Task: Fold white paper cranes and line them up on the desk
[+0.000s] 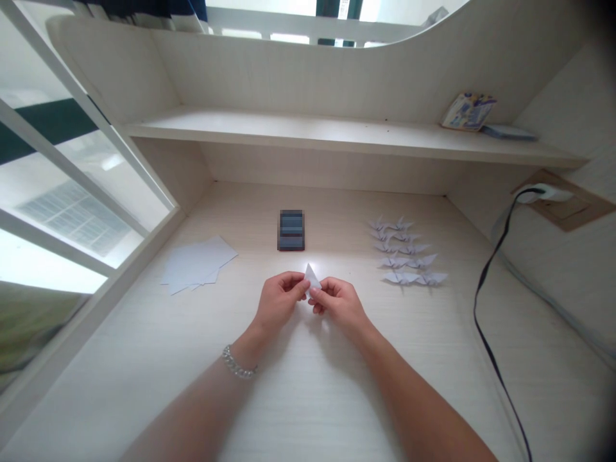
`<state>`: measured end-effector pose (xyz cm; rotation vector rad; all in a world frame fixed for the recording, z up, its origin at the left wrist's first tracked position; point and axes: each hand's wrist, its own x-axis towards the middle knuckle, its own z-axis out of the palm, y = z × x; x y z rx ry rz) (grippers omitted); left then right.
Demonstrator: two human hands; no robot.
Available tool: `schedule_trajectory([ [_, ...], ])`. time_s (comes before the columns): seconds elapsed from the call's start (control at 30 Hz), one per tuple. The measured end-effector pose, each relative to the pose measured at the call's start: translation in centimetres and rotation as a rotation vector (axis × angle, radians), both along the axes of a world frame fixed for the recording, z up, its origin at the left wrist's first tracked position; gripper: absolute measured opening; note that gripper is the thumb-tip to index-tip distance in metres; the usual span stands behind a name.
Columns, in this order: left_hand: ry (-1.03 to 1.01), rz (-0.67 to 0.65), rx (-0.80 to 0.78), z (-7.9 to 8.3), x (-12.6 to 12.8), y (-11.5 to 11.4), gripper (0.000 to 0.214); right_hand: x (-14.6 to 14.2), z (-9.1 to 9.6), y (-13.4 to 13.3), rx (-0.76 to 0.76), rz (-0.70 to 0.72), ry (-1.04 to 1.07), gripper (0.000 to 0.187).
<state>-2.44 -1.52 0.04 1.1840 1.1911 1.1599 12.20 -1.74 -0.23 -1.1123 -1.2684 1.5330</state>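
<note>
A small piece of folded white paper (312, 276), its pointed tip upward, is pinched between both hands above the desk. My left hand (283, 296), with a silver chain bracelet on the wrist, grips its left side between thumb and fingers. From the right, my right hand (339, 299) pinches the lower right edge, thumb on top. The fingers cover the paper's lower part. Off to the right, several folded paper cranes (407, 248) stand in paired rows. Loose white paper sheets (197, 262) lie overlapping at the left.
Beyond my hands lies a dark, pixelated rectangular object (291, 230). A shelf (308, 131) spans the back, holding a colourful packet (468, 111) and a flat bluish item (509, 132). A black cable (481, 289) hangs from the wall socket at right. White bars (72, 160) border the left side.
</note>
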Motion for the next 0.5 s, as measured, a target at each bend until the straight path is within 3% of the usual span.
schedule_trajectory([
  [0.3, -0.069, -0.049, -0.002, 0.06, 0.34, -0.28, 0.032, 0.12, 0.16, 0.15, 0.128, -0.202, -0.012, 0.029],
  [0.5, -0.100, -0.009, 0.071, 0.49, 0.48, -0.52, 0.042, 0.08, 0.15, 0.13, 0.151, -0.227, -0.013, 0.031],
])
